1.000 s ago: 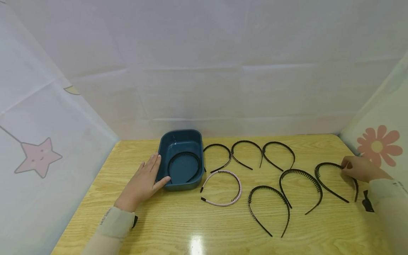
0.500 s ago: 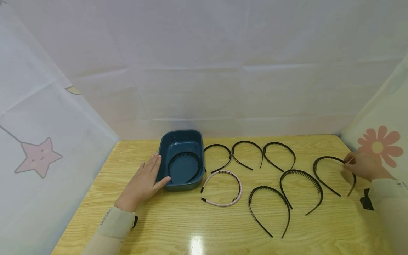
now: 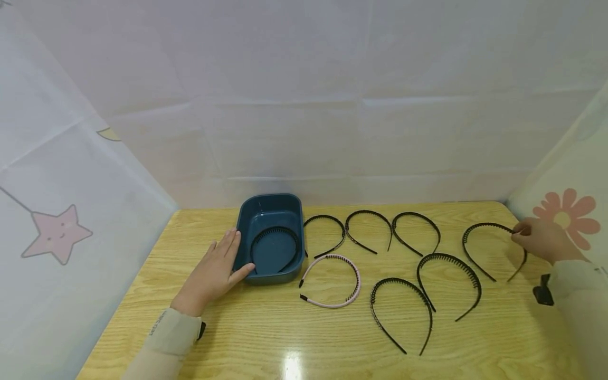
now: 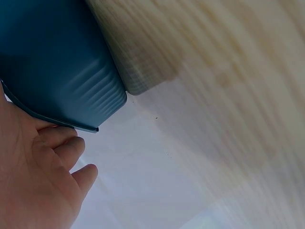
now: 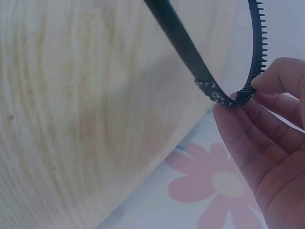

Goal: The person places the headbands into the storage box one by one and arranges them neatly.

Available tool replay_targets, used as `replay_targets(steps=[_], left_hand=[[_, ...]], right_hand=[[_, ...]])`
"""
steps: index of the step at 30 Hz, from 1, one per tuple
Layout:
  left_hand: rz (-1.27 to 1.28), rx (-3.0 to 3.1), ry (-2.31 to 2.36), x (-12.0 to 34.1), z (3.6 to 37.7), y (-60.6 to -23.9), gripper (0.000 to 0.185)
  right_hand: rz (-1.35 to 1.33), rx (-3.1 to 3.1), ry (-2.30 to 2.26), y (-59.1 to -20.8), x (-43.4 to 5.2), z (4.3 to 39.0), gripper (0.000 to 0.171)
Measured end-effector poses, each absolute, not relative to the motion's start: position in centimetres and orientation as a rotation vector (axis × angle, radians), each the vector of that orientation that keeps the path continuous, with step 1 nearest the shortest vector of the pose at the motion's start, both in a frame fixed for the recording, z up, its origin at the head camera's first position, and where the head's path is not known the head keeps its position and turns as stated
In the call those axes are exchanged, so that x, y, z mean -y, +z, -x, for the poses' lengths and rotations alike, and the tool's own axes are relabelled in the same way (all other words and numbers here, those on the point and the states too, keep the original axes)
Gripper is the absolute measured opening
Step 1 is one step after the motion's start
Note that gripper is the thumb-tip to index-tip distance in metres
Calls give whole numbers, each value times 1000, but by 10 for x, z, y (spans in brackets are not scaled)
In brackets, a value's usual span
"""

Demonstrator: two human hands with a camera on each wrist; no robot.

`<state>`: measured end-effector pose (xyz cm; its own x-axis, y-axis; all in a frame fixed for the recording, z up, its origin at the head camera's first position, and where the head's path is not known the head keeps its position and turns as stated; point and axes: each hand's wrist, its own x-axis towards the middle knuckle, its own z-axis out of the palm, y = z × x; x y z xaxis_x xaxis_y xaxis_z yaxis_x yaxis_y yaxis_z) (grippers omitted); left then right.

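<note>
Headband (image 5: 189, 55) hangs pinched in the right hand (image 3: 546, 240) near the tabletop (image 3: 237, 338)'s far right corner; left hand (image 3: 214, 274) spread against the tub (image 3: 273, 278)

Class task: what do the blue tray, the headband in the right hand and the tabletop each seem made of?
Blue tray: probably plastic, glossy, with moulded ribs.
Headband: likely smooth black plastic, given its comb teeth; its pale studs are too small to tell.
Tabletop: wood or laminate, shiny, from its grain and glare.

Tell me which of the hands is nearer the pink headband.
Left. The left hand touches the blue bin, left of the pink headband; the right hand, pinching a black headband, is much farther off to the right.
</note>
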<state>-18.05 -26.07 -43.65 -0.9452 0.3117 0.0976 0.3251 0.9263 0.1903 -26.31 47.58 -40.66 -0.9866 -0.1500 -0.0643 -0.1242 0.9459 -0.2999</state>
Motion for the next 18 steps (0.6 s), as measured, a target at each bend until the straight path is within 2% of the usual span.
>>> replay_targets(steps=[18], left_hand=[[495,3017,-310,261,181,-439,93]], right_hand=[[181,-3088,-628,-390,-447,263,44]])
